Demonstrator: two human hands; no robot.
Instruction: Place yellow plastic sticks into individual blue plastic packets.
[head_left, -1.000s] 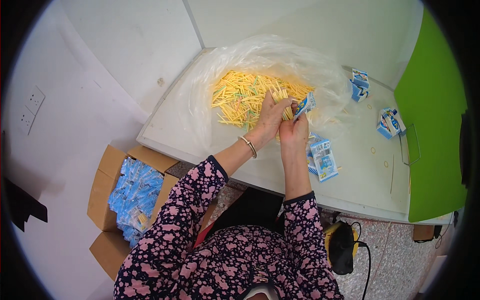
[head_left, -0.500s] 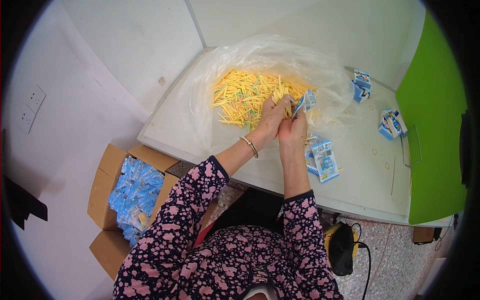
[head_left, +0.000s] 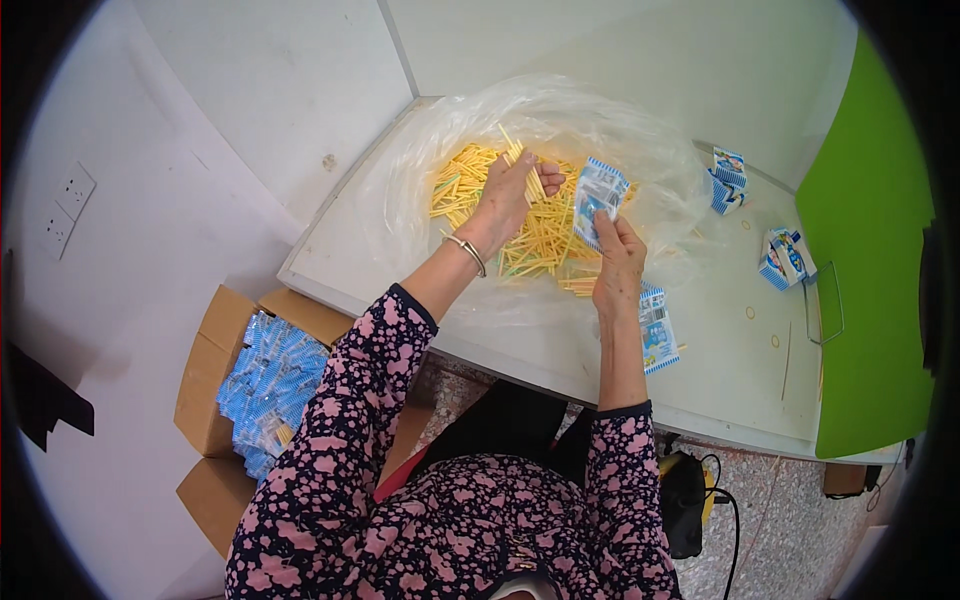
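My left hand (head_left: 503,198), a bracelet at its wrist, is closed round a small bundle of thin yellow sticks (head_left: 515,150). Below it lies a big heap of the same sticks (head_left: 465,180), mostly yellow with a few green ones, in a spread-open clear plastic bag (head_left: 402,215). To the right, my right hand (head_left: 621,262) pinches a small blue-and-white packet (head_left: 596,190) by its lower part, held up over the heap's right side. Another blue-and-white packet (head_left: 657,335) lies on the table beside my right wrist, partly covered by it.
An open cardboard box (head_left: 212,405) full of blue packets (head_left: 268,380) stands below the table's left edge. Small blue-and-white cartons (head_left: 782,260) and several rubber bands (head_left: 750,313) lie at the right, near a green panel (head_left: 880,250). Pale panels (head_left: 600,50) close the back.
My hands have moved apart. The left went left with the sticks, while the right lowered slightly to the right and turned the packet's broad side into view.
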